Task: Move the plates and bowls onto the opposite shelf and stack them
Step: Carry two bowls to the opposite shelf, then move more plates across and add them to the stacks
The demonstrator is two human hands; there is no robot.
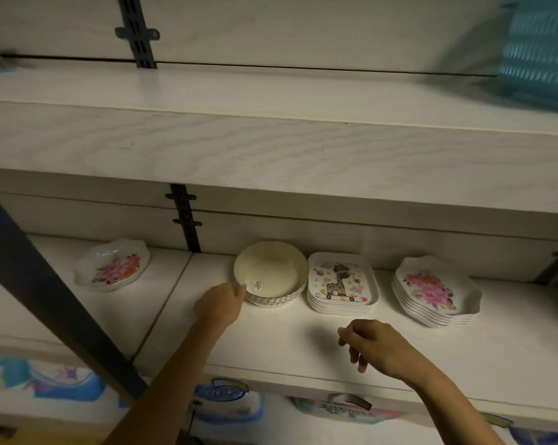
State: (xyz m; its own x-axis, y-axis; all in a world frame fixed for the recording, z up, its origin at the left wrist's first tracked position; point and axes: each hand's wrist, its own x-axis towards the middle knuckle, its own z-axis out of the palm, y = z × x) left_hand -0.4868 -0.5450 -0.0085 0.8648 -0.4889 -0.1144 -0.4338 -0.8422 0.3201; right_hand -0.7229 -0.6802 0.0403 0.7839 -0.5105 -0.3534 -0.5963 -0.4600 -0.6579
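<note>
On the middle shelf stands a stack of round cream bowls with a price sticker inside the top one. My left hand grips the left rim of the top bowl, thumb over the edge. To its right sit a stack of square giraffe-print plates and a stack of scalloped flower-print plates. A single flower-print plate lies at the far left. My right hand hovers over the shelf in front of the square plates, fingers loosely curled, holding nothing.
A thick upper shelf board overhangs the plates. A dark slanted post crosses the left side. A teal slatted object sits on the top shelf at right. Packaged goods line the shelf below.
</note>
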